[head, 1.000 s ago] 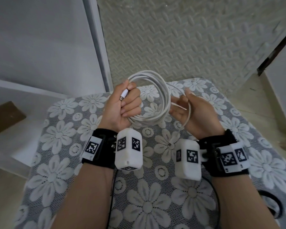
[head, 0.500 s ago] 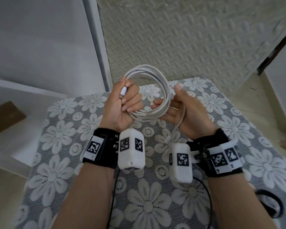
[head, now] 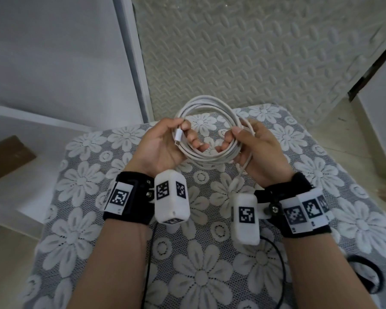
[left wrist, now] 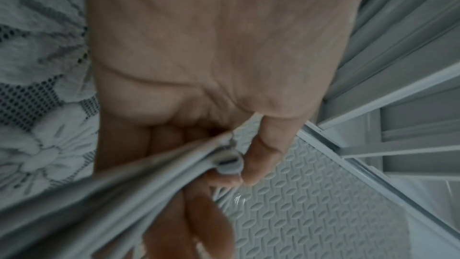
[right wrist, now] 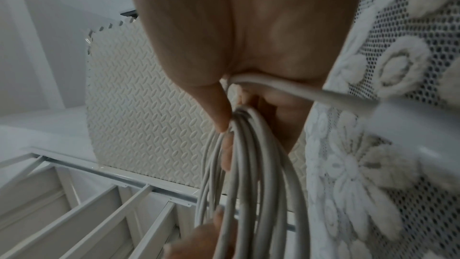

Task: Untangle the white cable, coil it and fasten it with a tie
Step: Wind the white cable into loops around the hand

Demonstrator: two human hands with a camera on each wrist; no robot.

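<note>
Head view: the cable (head: 206,130) is wound into a round coil of several loops, held up between both hands above the cloth (head: 94,188) with its flower lace. The left hand (head: 163,143) has its fingers curled round the coil's left side, and the plug (head: 178,137) lies along the palm side, pointing toward the wrist. The right hand (head: 257,150) curls its fingers round the coil's right side, thumb on top. A loose strand (head: 245,166) drops from that hand toward the wrist (its end is hidden behind the white wrist unit). A dark loop (head: 370,275) lies at the cloth's right edge; what it is I cannot tell. A brown block (head: 8,156) sits on the white ledge to the left.

Left wrist view: blurred. The left hand (left wrist: 211,56) grips the bundle of cable (left wrist: 124,194) strands, fingers wrapped under them, with the plug (left wrist: 229,164) pressed against the thumb.

Right wrist view: the right hand (right wrist: 248,36) pinches the stacked loops of cable (right wrist: 254,174) between thumb and fingers. One strand (right wrist: 298,90) runs off right across the cloth (right wrist: 398,164). Fingertips of the left hand (right wrist: 199,239) show at the bottom against the coil
</note>
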